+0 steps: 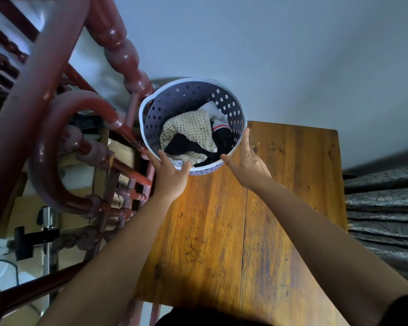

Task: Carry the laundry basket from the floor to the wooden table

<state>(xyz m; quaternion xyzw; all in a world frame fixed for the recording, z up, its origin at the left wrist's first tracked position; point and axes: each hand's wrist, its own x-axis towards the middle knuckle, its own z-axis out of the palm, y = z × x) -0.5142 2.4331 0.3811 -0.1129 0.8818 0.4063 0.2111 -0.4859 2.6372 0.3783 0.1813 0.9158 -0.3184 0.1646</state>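
A round lilac laundry basket (174,95) with a white rim and square holes stands on the far end of the wooden table (280,208), close to the wall. Inside lie a cream mesh garment (189,128), dark clothes and a white piece. Both my arms reach forward over the table. My left hand (170,175) lies against the basket's near rim with fingers spread and the thumb on the rim. My right hand (247,165) rests flat along the basket's right side, fingers stretched out, not curled around anything.
Turned red wooden railing (118,43) rises close along the table's left side, touching the basket's left. A pale wall (269,43) is behind the basket. A grey patterned mattress (382,208) borders the table's right edge. Cardboard boxes (76,184) sit behind the railing.
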